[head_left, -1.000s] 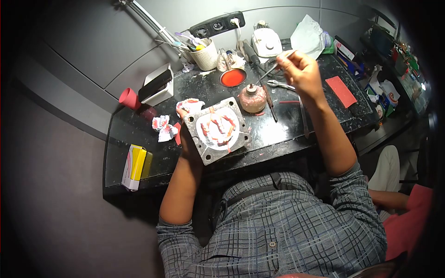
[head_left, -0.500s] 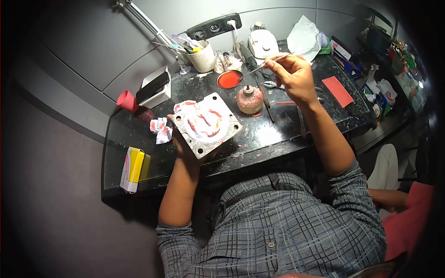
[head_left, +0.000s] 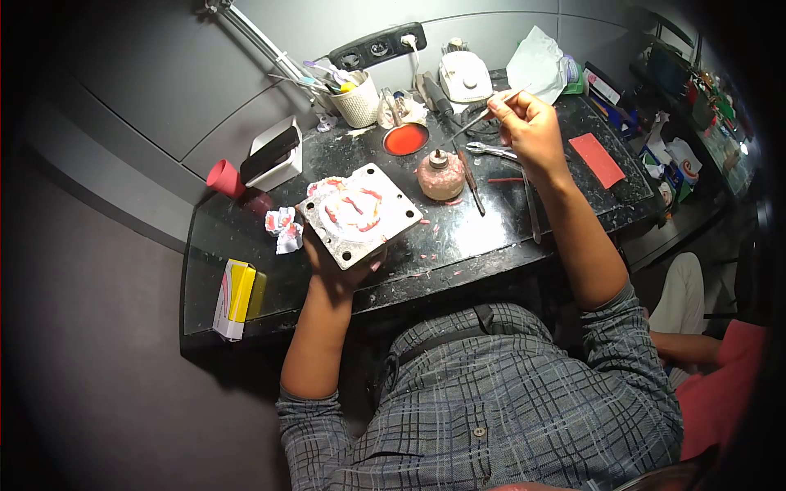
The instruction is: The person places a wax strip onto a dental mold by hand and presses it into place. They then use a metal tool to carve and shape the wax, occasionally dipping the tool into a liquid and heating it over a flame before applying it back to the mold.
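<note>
My left hand (head_left: 359, 272) is wrapped round the underside of a square metal dental flask half (head_left: 390, 222), tilted toward me over the bench's front. White plaster with a red, arch-shaped band of wax fills its middle; most of my fingers are hidden beneath. My right hand (head_left: 538, 141) pinches a thin metal wax carver (head_left: 477, 121), its tip pointing down and left, just above and right of a round glass spirit burner (head_left: 440, 182). I cannot make out a flame. Behind the burner sits a round dish of red wax (head_left: 406, 141).
Plaster dental models (head_left: 284, 230) stand left of the flask, near a yellow box (head_left: 238, 293). Metal tools and a red wax sheet (head_left: 598, 160) lie to the right. A tool cup (head_left: 356, 102) and white device (head_left: 466, 78) line the back. Another person's red sleeve (head_left: 729, 393) shows at right.
My right hand has moved right and slightly down, taking the carver's tip from the red wax dish to near the burner's top. The flask has shifted slightly left and changed its tilt.
</note>
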Demonstrator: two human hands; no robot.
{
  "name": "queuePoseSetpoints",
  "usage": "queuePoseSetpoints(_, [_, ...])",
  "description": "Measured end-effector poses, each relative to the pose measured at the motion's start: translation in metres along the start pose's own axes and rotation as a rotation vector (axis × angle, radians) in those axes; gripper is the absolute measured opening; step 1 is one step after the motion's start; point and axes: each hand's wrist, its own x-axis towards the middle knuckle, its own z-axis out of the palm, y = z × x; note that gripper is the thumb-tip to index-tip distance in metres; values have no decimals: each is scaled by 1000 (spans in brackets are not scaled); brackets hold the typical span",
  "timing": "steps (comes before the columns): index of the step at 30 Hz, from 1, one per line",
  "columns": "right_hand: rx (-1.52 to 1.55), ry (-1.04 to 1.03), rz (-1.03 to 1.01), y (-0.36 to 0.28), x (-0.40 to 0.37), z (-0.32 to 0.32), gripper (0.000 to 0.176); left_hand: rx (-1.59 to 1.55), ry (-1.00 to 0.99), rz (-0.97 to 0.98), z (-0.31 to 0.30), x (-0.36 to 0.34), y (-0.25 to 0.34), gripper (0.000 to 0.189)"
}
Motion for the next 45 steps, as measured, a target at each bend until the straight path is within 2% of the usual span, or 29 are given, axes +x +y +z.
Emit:
queuePoseSetpoints(2, [-20, -3, 3, -1, 0, 1, 15, 11, 77, 30, 5, -1, 0, 78])
queuePoseSetpoints(8, [36, 12, 60, -2, 0, 0, 15, 47, 101, 30, 0, -1, 1, 79])
queuePoseSetpoints(13, [201, -20, 173, -9, -2, 4, 14, 38, 49, 17, -7, 0, 2, 80])
queuePoseSetpoints(17, [160, -30, 196, -14, -6, 9, 15, 46, 22, 16, -3, 0, 2, 79])
queuePoseSetpoints(23, [148, 89, 225, 1, 2, -2, 15, 15, 64, 25, 7, -3, 0, 74])
queuePoseSetpoints(26, [206, -108, 284, -8, -6, 8, 15, 24, 113, 31, 7, -2, 0, 72])
queuePoseSetpoints(29, [254, -262, 201, -26, -21, 27, 16, 25, 169, 35, 2, -1, -1, 73])
queuePoseSetpoints(33, [253, -403, 163, -18, -31, 41, 16, 61, 166, 18, 16, 0, -1, 72])
queuePoseSetpoints(37, [314, -456, 175, -18, -36, 48, 16, 80, 136, 16, 13, 1, -1, 71])
queuePoseSetpoints(45, [287, -432, 154, -16, -39, 53, 17, 47, 70, 9, 9, 2, 0, 66])
